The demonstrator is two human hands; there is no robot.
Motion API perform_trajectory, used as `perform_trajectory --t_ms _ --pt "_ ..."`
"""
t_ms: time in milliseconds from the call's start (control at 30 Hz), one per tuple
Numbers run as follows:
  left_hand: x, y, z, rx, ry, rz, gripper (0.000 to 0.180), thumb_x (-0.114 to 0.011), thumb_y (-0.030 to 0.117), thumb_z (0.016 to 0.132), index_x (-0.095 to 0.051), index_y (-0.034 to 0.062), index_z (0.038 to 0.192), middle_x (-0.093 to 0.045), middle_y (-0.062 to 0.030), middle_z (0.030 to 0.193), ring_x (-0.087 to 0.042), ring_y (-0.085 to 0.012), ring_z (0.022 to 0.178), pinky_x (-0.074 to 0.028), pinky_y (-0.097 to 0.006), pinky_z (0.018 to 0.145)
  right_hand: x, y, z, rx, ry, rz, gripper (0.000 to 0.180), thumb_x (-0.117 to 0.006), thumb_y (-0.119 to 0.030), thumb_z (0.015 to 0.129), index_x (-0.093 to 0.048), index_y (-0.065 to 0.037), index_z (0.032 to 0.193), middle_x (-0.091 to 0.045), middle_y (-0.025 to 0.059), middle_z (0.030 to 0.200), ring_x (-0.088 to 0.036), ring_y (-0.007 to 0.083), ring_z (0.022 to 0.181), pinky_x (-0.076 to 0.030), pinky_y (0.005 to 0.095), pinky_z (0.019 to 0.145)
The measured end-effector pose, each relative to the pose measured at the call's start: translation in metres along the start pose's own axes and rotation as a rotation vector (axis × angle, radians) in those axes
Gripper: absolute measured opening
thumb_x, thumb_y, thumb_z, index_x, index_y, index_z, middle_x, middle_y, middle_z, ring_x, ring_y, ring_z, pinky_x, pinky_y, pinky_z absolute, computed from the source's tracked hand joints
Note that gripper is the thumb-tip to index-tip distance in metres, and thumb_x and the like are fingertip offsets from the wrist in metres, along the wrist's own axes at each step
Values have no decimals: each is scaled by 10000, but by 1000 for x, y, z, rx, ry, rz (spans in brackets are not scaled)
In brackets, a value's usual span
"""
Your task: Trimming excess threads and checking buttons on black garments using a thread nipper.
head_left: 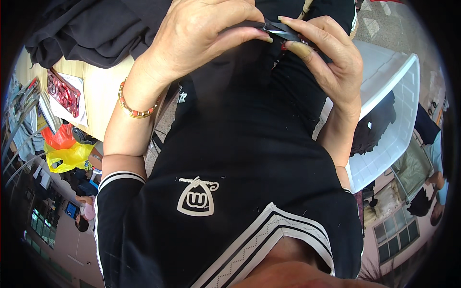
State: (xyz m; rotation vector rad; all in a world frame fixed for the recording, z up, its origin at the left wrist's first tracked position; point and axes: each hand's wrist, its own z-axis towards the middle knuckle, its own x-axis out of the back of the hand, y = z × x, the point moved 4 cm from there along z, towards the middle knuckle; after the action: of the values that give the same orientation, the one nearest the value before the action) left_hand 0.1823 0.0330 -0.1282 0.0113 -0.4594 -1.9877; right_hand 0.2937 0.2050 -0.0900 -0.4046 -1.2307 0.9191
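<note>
My left hand (204, 31), with a beaded bracelet (137, 114) on its wrist, is closed, thumb and fingers pinching a dark edge that looks like black cloth. Facing it, my right hand (331, 55) grips a small pair of thread snips (284, 32) between thumb and fingers. The metal blades point left and reach the left fingertips. A small red bit shows by the right thumb. Whether the blades touch the cloth is too small to tell. Both hands are raised over my lap in black trousers (293, 91).
To the left, a pale wooden table (98, 86) bears a heap of dark cloth (103, 33) and a red patterned packet (65, 93). On the right stands a white plastic bin (384, 165) with black cloth pieces (377, 127) inside. A yellow bag (67, 156) lies beyond the table; other people are around.
</note>
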Motion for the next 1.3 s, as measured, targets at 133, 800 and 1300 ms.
perform_trajectory --t_ms 133,800,1300 --pt "0 1 1 -18 -15 17 202 -806 155 737 -679 87 879 -588 -23 824 -552 -201 757 -338 -330 756 -1 1 0 -44 -23 23 373 -730 -3 784 -712 10 1156 -649 95 922 -612 180 834 -474 264 717" --pt "-2 4 2 18 -97 55 218 -817 193 741 -668 101 871 -584 -16 830 -553 -196 782 -336 -334 771 0 1 -5 -9 10 -3 378 -739 6 778 -719 3 1156 -652 93 915 -619 170 823 -479 255 701" --pt "-1 8 4 69 -222 66 201 -794 179 751 -657 105 878 -575 -13 846 -549 -196 814 -343 -341 805 -3 1 1 45 -32 -30 371 -745 2 776 -728 -12 1146 -640 71 884 -608 167 807 -469 267 687"
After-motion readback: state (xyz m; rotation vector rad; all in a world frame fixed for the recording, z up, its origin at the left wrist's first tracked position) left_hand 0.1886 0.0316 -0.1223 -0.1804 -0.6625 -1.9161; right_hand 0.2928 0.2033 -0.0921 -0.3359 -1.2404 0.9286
